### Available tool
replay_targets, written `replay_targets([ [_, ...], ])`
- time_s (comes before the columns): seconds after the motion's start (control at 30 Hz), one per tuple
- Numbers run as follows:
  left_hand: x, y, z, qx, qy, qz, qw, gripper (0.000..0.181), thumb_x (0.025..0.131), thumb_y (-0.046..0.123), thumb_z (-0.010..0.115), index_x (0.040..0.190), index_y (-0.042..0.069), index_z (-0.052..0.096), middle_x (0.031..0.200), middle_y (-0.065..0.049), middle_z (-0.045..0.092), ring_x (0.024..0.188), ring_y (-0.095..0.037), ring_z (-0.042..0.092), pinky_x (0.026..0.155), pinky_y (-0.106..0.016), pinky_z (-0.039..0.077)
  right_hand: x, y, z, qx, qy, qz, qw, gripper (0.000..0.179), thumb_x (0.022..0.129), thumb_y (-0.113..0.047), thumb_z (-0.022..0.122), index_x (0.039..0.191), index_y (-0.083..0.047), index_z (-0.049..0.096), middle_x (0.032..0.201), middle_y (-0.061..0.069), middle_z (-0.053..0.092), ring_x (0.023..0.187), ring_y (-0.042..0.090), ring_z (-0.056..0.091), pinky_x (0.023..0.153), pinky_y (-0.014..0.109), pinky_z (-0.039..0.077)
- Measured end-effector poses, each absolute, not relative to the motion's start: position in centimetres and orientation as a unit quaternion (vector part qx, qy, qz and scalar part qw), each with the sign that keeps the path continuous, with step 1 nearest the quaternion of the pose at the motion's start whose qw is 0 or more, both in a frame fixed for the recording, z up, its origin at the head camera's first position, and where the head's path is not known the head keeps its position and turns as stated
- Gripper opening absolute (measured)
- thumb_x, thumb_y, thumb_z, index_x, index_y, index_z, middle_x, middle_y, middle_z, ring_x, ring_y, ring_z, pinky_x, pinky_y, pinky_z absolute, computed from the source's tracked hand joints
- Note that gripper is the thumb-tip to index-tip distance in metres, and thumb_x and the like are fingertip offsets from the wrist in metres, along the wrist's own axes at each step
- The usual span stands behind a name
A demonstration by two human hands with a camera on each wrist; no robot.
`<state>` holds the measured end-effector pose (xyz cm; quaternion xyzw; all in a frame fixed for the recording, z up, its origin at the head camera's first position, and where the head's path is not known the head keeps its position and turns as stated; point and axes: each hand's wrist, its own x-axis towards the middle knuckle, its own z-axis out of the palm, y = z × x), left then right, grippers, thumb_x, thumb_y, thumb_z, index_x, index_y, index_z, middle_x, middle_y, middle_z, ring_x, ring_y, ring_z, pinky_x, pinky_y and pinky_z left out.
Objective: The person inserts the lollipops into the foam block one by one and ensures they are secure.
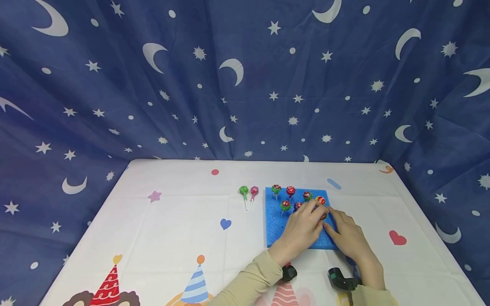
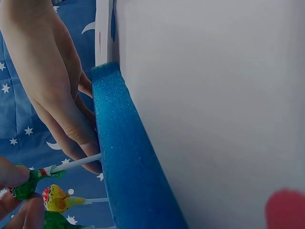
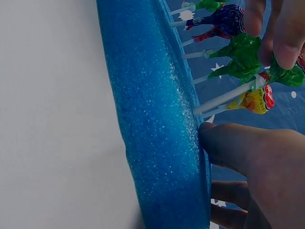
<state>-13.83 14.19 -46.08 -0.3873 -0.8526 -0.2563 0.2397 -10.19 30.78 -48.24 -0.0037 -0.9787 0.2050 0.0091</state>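
Note:
My left hand [image 1: 304, 223] pinches the head of a green-wrapped lollipop [image 2: 28, 187] between thumb and fingers. Its white stick meets the surface of a blue foam block [image 1: 276, 231] and leans a little. At the block's right edge rests my right hand [image 1: 350, 236], fingers mostly straight, its thumb [image 3: 224, 140] touching the surface near that stick. Several lollipops stand in the foam, among them a yellow one [image 3: 257, 100], a dark blue one [image 3: 228, 20] and a red one [image 1: 290, 191]. My left hand partly covers some in the head view.
Left of the block, a green lollipop [image 1: 243, 191] and a pink lollipop [image 1: 254, 191] lie on the white patterned tablecloth [image 1: 183, 221]. A blue star-and-moon curtain [image 1: 252, 110] hangs behind the table. Black wrist devices [image 1: 342, 280] sit by both wrists.

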Motion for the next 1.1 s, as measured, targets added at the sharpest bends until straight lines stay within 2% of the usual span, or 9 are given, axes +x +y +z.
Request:
replay_targets([
  [0.27, -13.70, 14.18, -46.12, -0.394, -0.850, -0.251, 0.245, 0.020, 0.086, 0.014, 0.069, 0.105, 0.018, 0.066, 0.105, 0.005, 0.062, 0.086, -0.005, 0.059, 0.069, -0.008, 0.048, -10.19, 30.63, -48.17, -0.003, -0.979, 0.206, 0.011, 0.060, 0.099, -0.035, 0.048, 0.143, 0.004, 0.037, 0.141, 0.029, 0.043, 0.129, 0.051, 0.038, 0.096, 0.073, 0.032],
  [0.47, -13.77, 14.14, -46.39, -0.401, -0.847, -0.241, 0.252, 0.020, 0.085, 0.013, 0.070, 0.104, 0.018, 0.067, 0.106, 0.006, 0.063, 0.088, -0.005, 0.059, 0.074, -0.009, 0.049, -10.22, 30.63, -48.24, -0.003, -0.978, 0.209, 0.010, 0.060, 0.099, -0.036, 0.048, 0.144, 0.003, 0.036, 0.141, 0.028, 0.043, 0.129, 0.051, 0.038, 0.096, 0.073, 0.032],
  [0.73, -13.43, 14.07, -46.38, -0.399, -0.848, -0.253, 0.238, 0.013, 0.089, 0.015, 0.066, 0.101, 0.019, 0.068, 0.103, 0.009, 0.065, 0.089, -0.005, 0.061, 0.078, -0.012, 0.050, -10.17, 30.57, -48.18, -0.004, -0.978, 0.209, 0.004, 0.058, 0.098, -0.030, 0.050, 0.145, 0.001, 0.035, 0.143, 0.027, 0.042, 0.130, 0.050, 0.037, 0.096, 0.073, 0.031],
  [1.1, -13.49, 14.02, -46.67, -0.404, -0.847, -0.245, 0.244, 0.012, 0.088, 0.015, 0.067, 0.098, 0.020, 0.069, 0.098, 0.012, 0.067, 0.086, -0.002, 0.062, 0.076, -0.009, 0.049, -10.23, 30.81, -48.36, -0.003, -0.978, 0.208, 0.009, 0.058, 0.098, -0.031, 0.050, 0.145, 0.000, 0.036, 0.143, 0.027, 0.043, 0.130, 0.050, 0.037, 0.096, 0.073, 0.031],
])
